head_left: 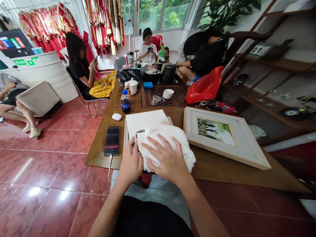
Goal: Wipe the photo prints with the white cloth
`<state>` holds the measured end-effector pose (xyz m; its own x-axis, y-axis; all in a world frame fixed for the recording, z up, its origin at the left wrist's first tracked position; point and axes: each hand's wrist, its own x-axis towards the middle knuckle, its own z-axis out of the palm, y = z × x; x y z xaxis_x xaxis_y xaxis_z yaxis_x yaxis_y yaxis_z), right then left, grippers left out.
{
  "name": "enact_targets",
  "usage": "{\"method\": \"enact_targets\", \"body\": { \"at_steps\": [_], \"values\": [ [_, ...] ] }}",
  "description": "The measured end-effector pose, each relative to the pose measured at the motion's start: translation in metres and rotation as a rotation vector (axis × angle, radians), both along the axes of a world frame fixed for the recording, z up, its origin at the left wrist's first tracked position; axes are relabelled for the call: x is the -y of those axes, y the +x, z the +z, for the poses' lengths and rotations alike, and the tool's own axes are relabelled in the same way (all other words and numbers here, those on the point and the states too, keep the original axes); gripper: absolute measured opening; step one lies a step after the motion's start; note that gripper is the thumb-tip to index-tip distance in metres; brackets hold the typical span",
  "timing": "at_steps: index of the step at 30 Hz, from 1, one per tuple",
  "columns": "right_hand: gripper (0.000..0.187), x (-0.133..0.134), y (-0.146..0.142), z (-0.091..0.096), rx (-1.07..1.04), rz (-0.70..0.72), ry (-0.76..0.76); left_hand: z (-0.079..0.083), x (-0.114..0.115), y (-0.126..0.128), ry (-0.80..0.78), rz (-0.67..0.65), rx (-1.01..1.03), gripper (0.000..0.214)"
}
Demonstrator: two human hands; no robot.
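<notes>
A bunched white cloth (182, 144) lies over a pale, flat, rectangular piece (148, 119) at the table's front edge. My right hand (168, 158) is spread flat on top of the cloth, fingers apart. At the cloth's left side, my left hand (130, 161) is closed, thumb and forefinger near a small dark edge; what they grip is mostly hidden. To the right rests a wide white picture frame (239, 122) with a group photo in it. A phone (112, 141) with a cable plugged in lies left of my left hand.
Along the wooden table (101, 153) stand a cola bottle (125, 102), a white earbud case (117, 117), a lidded white cup (133, 86), a white bowl (168, 94) and a red plastic bag (206, 86). Several people sit around. Shelves (278, 62) rise at right.
</notes>
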<state>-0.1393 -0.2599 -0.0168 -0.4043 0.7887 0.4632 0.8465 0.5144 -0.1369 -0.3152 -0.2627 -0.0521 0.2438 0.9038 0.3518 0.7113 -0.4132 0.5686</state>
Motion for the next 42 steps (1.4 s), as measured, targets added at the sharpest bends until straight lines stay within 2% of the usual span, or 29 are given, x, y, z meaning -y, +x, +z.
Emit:
{"method": "enact_targets", "body": {
  "at_steps": [7, 10, 21, 26, 33, 37, 42],
  "values": [
    [0.040, -0.012, 0.035, -0.001, 0.066, -0.141, 0.029, -0.002, 0.000, 0.002, -0.003, 0.011, 0.013, 0.053],
    [0.040, -0.015, 0.040, -0.002, 0.084, -0.172, 0.027, -0.002, 0.000, 0.003, -0.005, 0.015, 0.002, 0.053],
    [0.042, -0.014, -0.005, 0.006, 0.061, -0.016, -0.029, -0.006, -0.001, -0.001, 0.020, -0.001, 0.010, 0.050],
    [0.042, -0.019, 0.005, 0.006, 0.065, -0.023, -0.024, -0.005, 0.000, -0.001, 0.009, 0.001, 0.018, 0.051],
    [0.040, -0.034, 0.035, 0.003, 0.086, -0.146, 0.005, -0.003, 0.000, 0.002, -0.001, 0.013, 0.002, 0.053],
    [0.041, -0.038, 0.030, 0.003, 0.097, -0.136, -0.007, -0.005, 0.000, 0.002, 0.008, 0.014, 0.009, 0.054],
    [0.043, -0.041, 0.013, 0.005, 0.112, -0.048, -0.041, -0.007, -0.001, 0.001, 0.010, 0.006, 0.024, 0.053]
  ]
}}
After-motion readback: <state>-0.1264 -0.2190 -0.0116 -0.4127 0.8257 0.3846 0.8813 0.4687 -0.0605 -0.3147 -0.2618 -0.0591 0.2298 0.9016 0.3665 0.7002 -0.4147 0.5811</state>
